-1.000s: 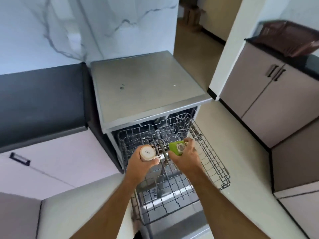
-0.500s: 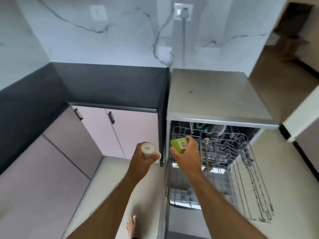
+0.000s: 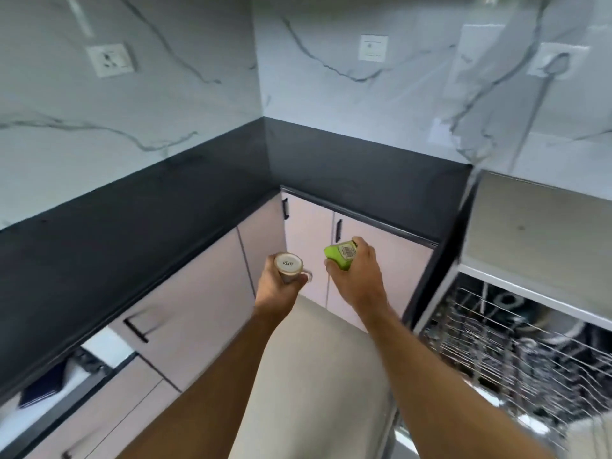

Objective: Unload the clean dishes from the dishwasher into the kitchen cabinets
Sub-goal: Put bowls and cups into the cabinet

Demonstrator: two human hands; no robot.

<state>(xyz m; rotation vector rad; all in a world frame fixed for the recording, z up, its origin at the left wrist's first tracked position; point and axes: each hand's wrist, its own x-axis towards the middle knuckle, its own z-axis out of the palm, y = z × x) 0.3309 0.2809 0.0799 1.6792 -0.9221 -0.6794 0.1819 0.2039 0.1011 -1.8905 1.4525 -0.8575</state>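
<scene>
My left hand [image 3: 280, 289] grips a glass mug [image 3: 288, 265] held upside down, its labelled base facing up and its handle to the right. My right hand [image 3: 359, 276] grips a green cup [image 3: 341, 257], also bottom up, with a barcode sticker on its base. Both hands are held out in front of the pale pink lower cabinets [image 3: 311, 240] in the corner. The open dishwasher [image 3: 530, 233] stands at the right, its wire rack [image 3: 516, 356] pulled out with dark dishes blurred inside.
A black countertop [image 3: 165, 226] runs along two walls and meets in the corner. Marble wall has sockets [image 3: 111, 59]. A drawer [image 3: 76, 376] at lower left stands partly open. Cabinet doors have black handles [image 3: 337, 230]. Beige floor lies below my arms.
My view has swung left from the dishwasher rack to the corner cabinets. Both hands, still holding the mug and the green cup, have moved away from the rack toward the cabinets.
</scene>
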